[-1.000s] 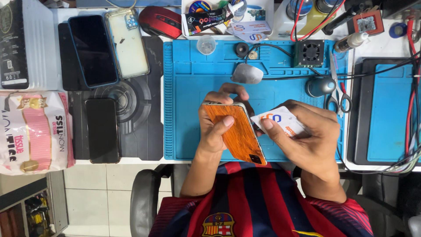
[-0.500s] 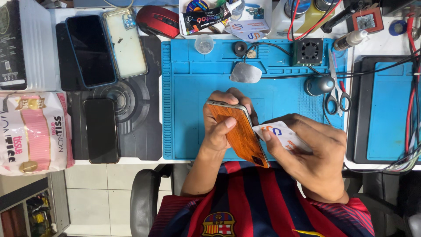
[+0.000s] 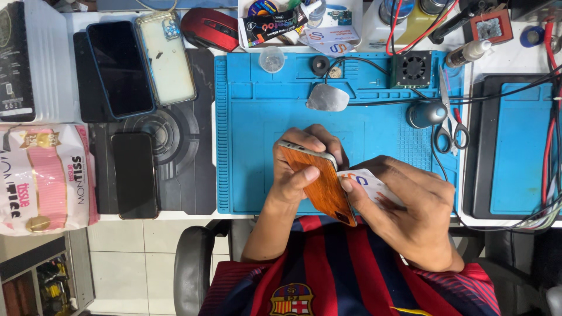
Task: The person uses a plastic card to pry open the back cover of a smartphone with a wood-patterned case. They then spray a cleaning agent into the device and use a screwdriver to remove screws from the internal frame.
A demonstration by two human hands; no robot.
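I have my left hand (image 3: 298, 175) wrapped around the slim phone with the orange wood-grain back skin (image 3: 319, 184), fingers curled over its upper end and thumb pressed across the back, so it is tilted up off the blue silicone work mat (image 3: 257, 117), over the mat's near edge and close to my chest. My right hand (image 3: 410, 213) pinches a thin white plastic card with coloured markings (image 3: 366, 181) between thumb and forefinger, and the card's corner meets the phone's right long edge, about midway down; I cannot tell from here whether the corner is actually in the seam or only resting against it. To do this well, I judge the card should stay nearly flat to the frame and go in shallow, sliding along the edge rather than levering hard, since a steep angle could crease the card or stress what lies beneath the cover. My left grip should stay firm but not squeeze the middle of the phone, and the thumb should keep clear of the card's path. Farther back on the mat from the phone lie a grey teardrop-shaped pry pick (image 3: 328, 98) and a small square black fan (image 3: 414, 68), with black-handled scissors (image 3: 451, 131) to the right of the phone. Well to the left of the phone, off the mat, a dark smartphone lying face up (image 3: 134, 174) sits on a black pad.
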